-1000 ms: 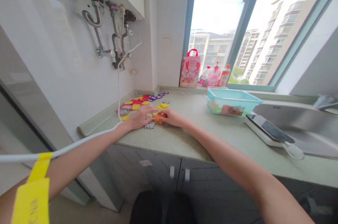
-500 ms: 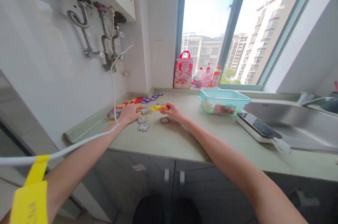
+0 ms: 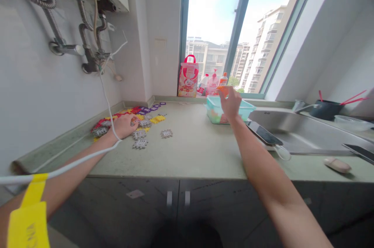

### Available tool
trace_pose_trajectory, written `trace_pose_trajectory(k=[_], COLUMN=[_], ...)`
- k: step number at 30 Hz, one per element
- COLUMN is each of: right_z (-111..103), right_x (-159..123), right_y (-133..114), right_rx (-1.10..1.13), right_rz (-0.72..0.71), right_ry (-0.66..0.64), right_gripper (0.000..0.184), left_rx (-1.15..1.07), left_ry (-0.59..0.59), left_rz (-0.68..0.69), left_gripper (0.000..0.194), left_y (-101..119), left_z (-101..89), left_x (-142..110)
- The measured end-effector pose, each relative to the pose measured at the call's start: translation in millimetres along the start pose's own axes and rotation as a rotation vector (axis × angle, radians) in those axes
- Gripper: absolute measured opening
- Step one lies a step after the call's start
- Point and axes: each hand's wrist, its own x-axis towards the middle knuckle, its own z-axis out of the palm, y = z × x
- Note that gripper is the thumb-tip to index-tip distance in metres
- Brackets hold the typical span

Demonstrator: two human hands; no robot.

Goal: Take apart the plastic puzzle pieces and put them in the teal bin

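My right hand [image 3: 230, 103] is raised over the teal plastic box [image 3: 245, 107] and pinches a small orange snowflake piece [image 3: 222, 89] between its fingertips. My left hand [image 3: 124, 125] lies flat on the countertop at the edge of a pile of coloured snowflake pieces [image 3: 131, 115] in red, yellow, purple and grey. Three loose grey pieces [image 3: 166, 133] lie on the counter just right of that hand.
A white cable [image 3: 106, 92] runs from the wall pipes down across my left arm. A pink bag [image 3: 188, 76] and bottles [image 3: 213, 84] stand on the window sill. A phone on a white scale [image 3: 264, 135], a steel sink [image 3: 304, 135] and a dark pot [image 3: 324, 108] are at the right.
My right hand lifted the orange piece from beside the pile and carried it right, over the teal box. The left hand stayed on the pile. The view swung right.
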Motion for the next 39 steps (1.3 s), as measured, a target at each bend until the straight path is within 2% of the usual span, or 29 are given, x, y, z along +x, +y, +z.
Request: trace_pose_trajectory(k=[2, 4, 5, 6, 7, 10, 11, 12, 14, 16, 18, 20, 23, 26, 28, 31, 33, 39], right_z=[-14.6, -20.7, -20.8, -19.5, -17.6, -13.6, -13.7, -14.3, -15.6, -13.8, -6.4, 6.2, 28.7, 45.9, 51.5, 51.9, 49.2, 42.3], right_x=[0.4, -0.2, -0.2, 0.0, 0.3, 1.9, 2.6, 3.3, 4.4, 3.3, -3.5, -18.5, -53.6, -88.7, -103.9, -111.3, -109.6, -107.3], right_y=[27.5, 39.5, 40.7, 40.0, 38.2, 31.3, 28.8, 25.7, 15.8, -1.6, -27.4, -60.3, -114.7, -160.6, -179.7, -190.3, -190.1, -193.3], right_rx=[-0.087, -0.109, -0.114, -0.125, -0.145, -0.239, -0.270, -0.298, -0.328, -0.269, -0.114, 0.088, 0.358, 0.477, 0.529, 0.586, 0.577, 0.440], right_rz=[0.102, 0.200, 0.240, 0.273, 0.308, 0.428, 0.453, 0.461, 0.413, 0.280, 0.089, -0.101, -0.263, -0.284, -0.281, -0.304, -0.336, -0.404], right_ry=[0.119, 0.251, 0.276, 0.240, 0.136, -0.312, -0.387, -0.397, -0.290, -0.199, -0.216, -0.333, -0.578, -0.765, -0.849, -0.914, -0.907, -0.783], right_gripper=[0.041, 0.047, 0.048, 0.048, 0.048, 0.044, 0.043, 0.043, 0.042, 0.039, 0.033, 0.027, 0.029, 0.049, 0.045, 0.023, 0.013, 0.012], left_rx=[-0.004, -0.023, -0.034, -0.046, -0.059, -0.106, -0.119, -0.131, -0.150, -0.166, -0.164, -0.133, -0.082, -0.085, -0.095, -0.075, -0.056, -0.029], left_ry=[0.051, 0.095, 0.109, 0.119, 0.129, 0.154, 0.163, 0.173, 0.194, 0.220, 0.250, 0.292, 0.340, 0.338, 0.342, 0.381, 0.403, 0.455], left_rz=[0.031, 0.067, 0.080, 0.092, 0.100, 0.129, 0.144, 0.165, 0.231, 0.312, 0.390, 0.459, 0.611, 0.851, 0.979, 1.040, 1.035, 0.946], left_gripper=[0.044, 0.045, 0.045, 0.045, 0.045, 0.044, 0.043, 0.043, 0.042, 0.039, 0.036, 0.031, 0.025, 0.031, 0.033, 0.034, 0.034, 0.032], left_y=[-1.1, -1.3, -0.9, -0.3, 0.6, 3.2, 3.9, 4.6, 6.0, 8.2, 11.8, 16.6, 25.8, 36.3, 43.2, 50.5, 51.4, 43.2], left_z=[0.3, 0.0, -0.3, -0.9, -1.6, -4.6, -5.9, -7.3, -10.7, -15.4, -21.2, -27.8, -37.3, -44.7, -48.6, -51.7, -50.6, -33.7], left_x=[-0.1, -0.4, -0.7, -1.0, -1.4, -2.9, -3.6, -4.3, -6.1, -8.2, -10.9, -14.2, -20.4, -27.6, -32.3, -37.4, -38.8, -39.4])
